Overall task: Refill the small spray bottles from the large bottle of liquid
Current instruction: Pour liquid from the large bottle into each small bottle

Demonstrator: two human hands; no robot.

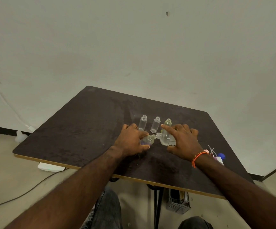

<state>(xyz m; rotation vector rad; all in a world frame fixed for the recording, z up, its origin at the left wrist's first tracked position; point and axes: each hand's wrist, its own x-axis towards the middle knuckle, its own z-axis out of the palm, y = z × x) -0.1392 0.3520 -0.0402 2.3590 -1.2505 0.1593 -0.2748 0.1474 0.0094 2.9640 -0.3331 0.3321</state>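
The left hand grips a small spray bottle, the right hand tilts the large bottle mouth-to-mouth above the dark counter.

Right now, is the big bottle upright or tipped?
Tipped: the right hand holds the big bottle sideways, neck meeting the small bottle in the left hand.

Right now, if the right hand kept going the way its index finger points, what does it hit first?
Probably the yellowish bottle: the right hand points its index finger up-left, its tip right beside that bottle's neck. Depth is unclear; it might pass just in front.
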